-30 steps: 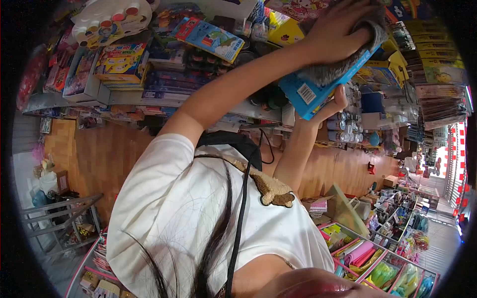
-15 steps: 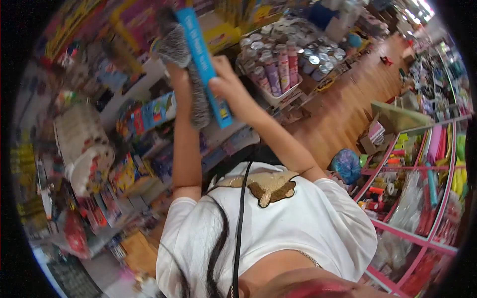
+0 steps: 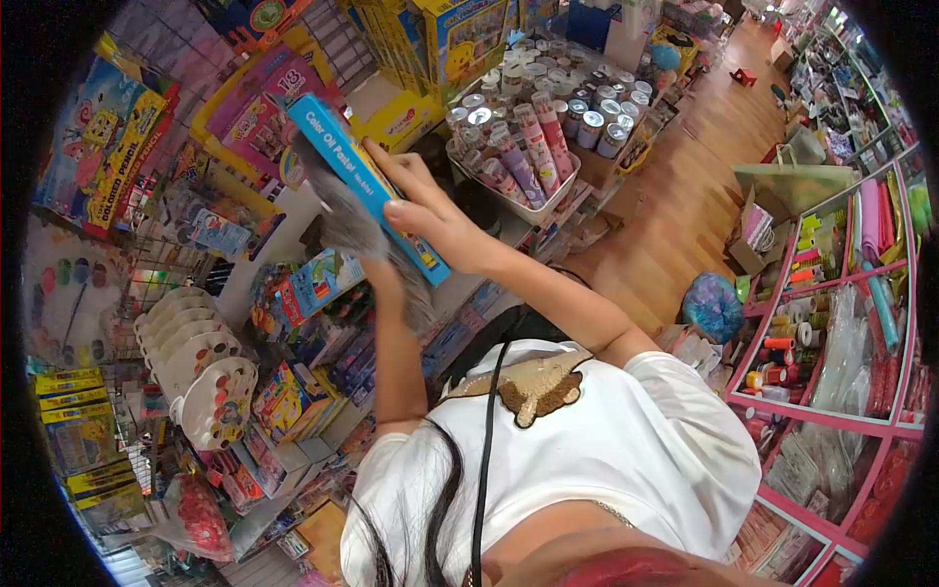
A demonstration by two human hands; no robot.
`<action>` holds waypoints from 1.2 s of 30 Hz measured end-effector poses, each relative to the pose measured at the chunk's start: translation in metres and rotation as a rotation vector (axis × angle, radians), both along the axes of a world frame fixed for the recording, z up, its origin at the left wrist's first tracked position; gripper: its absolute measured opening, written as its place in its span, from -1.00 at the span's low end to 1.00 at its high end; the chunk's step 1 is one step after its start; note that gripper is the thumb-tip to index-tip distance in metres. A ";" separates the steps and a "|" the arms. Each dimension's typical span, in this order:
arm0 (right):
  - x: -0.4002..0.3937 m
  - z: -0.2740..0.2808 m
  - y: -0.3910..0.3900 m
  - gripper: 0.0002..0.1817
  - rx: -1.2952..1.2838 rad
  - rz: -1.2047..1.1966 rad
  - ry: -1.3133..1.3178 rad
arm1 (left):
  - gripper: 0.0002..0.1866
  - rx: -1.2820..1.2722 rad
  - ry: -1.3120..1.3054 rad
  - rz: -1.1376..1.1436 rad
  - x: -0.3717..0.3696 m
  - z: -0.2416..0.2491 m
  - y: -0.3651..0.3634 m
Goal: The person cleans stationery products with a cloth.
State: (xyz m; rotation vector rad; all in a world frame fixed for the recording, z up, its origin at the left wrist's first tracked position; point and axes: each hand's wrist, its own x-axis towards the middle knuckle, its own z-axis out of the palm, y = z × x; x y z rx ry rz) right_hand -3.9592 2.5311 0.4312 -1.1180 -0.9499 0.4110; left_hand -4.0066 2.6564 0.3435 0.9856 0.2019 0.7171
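My right hand [image 3: 430, 210] grips the edge of a long blue box of oil pastels [image 3: 347, 161], labelled "Color Oil Pastel", tilted in front of me. Against the box's left side lies a fuzzy grey cloth [image 3: 357, 220], smeared by motion. My left hand [image 3: 377, 264] holds this cloth, its fingers mostly hidden behind it. Beyond the box are shelves of stationery, with a pink and yellow pack [image 3: 269, 103] nearest its far end.
A white basket [image 3: 533, 210] of tube-shaped containers stands beyond my right hand. White paint palettes [image 3: 220, 396] hang at left, near a coloured pencil pack [image 3: 103, 147]. Pink-edged shelves [image 3: 861, 426] line the right. A cardboard box [image 3: 751, 256] sits on the wooden floor [image 3: 675, 196].
The pastel box has tilted further to the left, its label turning more towards me. The grey cloth and my left hand have moved lower along it. The view has shifted slightly.
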 end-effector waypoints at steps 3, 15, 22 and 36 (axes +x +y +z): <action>-0.007 -0.011 0.013 -0.17 0.026 -0.038 -0.034 | -0.52 0.132 -0.223 -0.375 0.015 0.052 0.035; -0.001 -0.014 0.019 -0.23 0.065 -0.005 -0.046 | -0.39 0.361 0.098 0.159 -0.040 0.045 -0.063; -0.021 -0.007 0.019 -0.25 0.032 0.043 0.060 | -0.67 0.389 0.012 0.112 0.020 0.115 0.021; -0.019 -0.017 0.031 -0.27 0.180 0.019 0.001 | -0.51 0.249 0.041 0.095 -0.022 0.105 -0.039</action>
